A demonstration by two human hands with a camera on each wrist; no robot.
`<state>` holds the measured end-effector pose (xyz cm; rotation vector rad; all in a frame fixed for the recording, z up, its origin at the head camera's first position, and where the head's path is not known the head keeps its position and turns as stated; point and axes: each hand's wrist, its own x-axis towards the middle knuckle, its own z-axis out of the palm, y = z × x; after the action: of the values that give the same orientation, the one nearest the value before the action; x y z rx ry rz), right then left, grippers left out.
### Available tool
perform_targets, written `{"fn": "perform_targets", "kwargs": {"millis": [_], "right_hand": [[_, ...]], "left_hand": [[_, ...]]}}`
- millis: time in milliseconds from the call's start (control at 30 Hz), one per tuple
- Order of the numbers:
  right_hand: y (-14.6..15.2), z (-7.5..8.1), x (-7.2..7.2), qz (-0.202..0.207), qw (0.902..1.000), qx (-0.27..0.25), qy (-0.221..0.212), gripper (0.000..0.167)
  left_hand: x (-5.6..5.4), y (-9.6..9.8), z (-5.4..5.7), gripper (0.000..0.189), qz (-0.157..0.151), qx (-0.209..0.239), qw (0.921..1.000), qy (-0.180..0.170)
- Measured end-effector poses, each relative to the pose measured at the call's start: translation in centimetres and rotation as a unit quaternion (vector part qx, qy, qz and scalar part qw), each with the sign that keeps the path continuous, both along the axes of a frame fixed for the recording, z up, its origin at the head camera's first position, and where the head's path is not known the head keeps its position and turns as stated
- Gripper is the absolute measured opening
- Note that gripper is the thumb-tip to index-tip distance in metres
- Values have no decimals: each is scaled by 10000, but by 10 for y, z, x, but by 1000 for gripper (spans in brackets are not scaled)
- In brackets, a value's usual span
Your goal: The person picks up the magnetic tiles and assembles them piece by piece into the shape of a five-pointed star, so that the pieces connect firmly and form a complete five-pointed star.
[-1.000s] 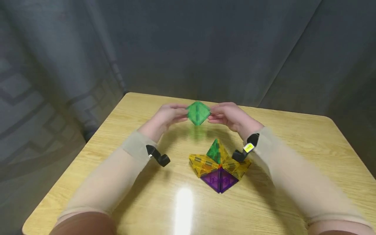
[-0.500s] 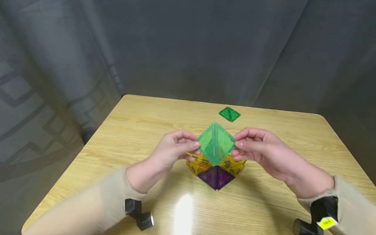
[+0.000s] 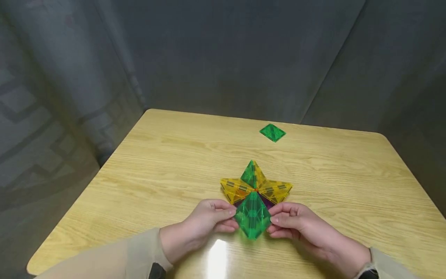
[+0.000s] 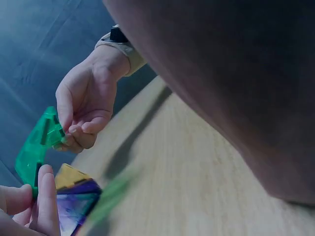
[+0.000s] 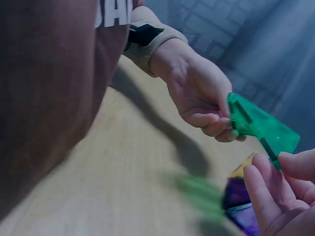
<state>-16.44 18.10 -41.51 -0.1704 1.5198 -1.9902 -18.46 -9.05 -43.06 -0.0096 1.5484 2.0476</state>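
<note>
Both hands share a pair of green translucent triangular magnetic tiles (image 3: 253, 217), joined along a middle seam and bent into a shallow fold. My left hand (image 3: 210, 223) pinches the left corner between thumb and fingers. At the right corner, my right hand (image 3: 301, 228) pinches the same way. Just behind the tiles stands a star-shaped magnetic tile build (image 3: 278, 190) with yellow, green and purple points. The held pair covers most of its purple front point (image 3: 266, 200); whether they touch I cannot tell. In the left wrist view the folded green tiles (image 4: 37, 142) appear above the table.
Another green diamond of two tiles (image 3: 273, 133) lies flat near the back edge of the wooden table (image 3: 167, 155). A dark grey curtain (image 3: 223, 58) hangs behind and at the sides. Light glares off the tabletop in front of the left hand.
Both hands have brought the green tile pair from the back of the table toward me, over the star and down before it. The pair is now folded. The other green diamond has come into sight.
</note>
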Motion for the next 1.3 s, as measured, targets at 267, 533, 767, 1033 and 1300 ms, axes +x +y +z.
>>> {"fn": "perform_targets", "kwargs": {"millis": [267, 533, 767, 1033, 1300], "right_hand": [[-9, -13, 5, -406, 9972, 69, -619, 9], [-15, -19, 4, -670, 9954, 223, -654, 13], [-15, -24, 2, -750, 9945, 326, -653, 14], [-19, -24, 1, -872, 9933, 358, -662, 11], [-19, -21, 4, -880, 9915, 157, -949, 7]], "left_hand": [[-6, 5, -14, 13, -38, -184, 9998, -13], [-12, 7, -13, 14, 17, -400, 9992, 13], [-16, 7, -16, 13, 150, -528, 9985, 29], [-16, 5, -12, 24, 276, -491, 9984, -109], [-14, 0, -7, 26, 228, -337, 9991, -148]]}}
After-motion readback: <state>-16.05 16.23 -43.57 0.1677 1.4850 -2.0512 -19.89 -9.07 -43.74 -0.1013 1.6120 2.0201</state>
